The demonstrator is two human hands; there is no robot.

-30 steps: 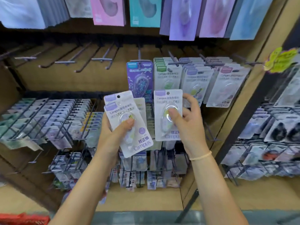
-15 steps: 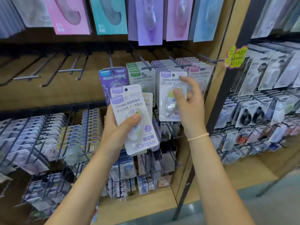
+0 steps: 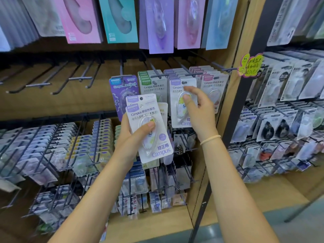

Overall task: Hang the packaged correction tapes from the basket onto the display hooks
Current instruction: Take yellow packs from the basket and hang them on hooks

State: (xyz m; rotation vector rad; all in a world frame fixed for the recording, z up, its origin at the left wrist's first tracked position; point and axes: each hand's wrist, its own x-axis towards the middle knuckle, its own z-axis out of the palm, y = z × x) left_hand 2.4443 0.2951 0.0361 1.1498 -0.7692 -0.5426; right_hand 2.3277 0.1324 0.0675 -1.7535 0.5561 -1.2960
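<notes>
You're facing the wooden display rack [image 3: 52,102], rows of black display hooks [image 3: 80,78] running across it, several bare at upper left and the lower tiers packed with carded stationery. Big pink, teal and purple blister cards [image 3: 121,20] hang along the top. Over on the right, a second rack [image 3: 284,120] full of packets, with a yellow handwritten tag [image 3: 249,64] sticking out at its edge. Now your left hand [image 3: 129,137]: it grips a small fanned stack of packaged correction tapes [image 3: 149,128], thumb pressed across the clear blister of the front card, the stack tilted a little and held in front of the middle hooks. Your right hand [image 3: 198,113] is up at the hanging row, thumb and fingers pinching a single white correction tape packet [image 3: 182,104]; its top hole sits right at the hook, among the purple-labelled cards, though I can't tell whether it is threaded on. There's a pale band [image 3: 210,139] round that wrist.
</notes>
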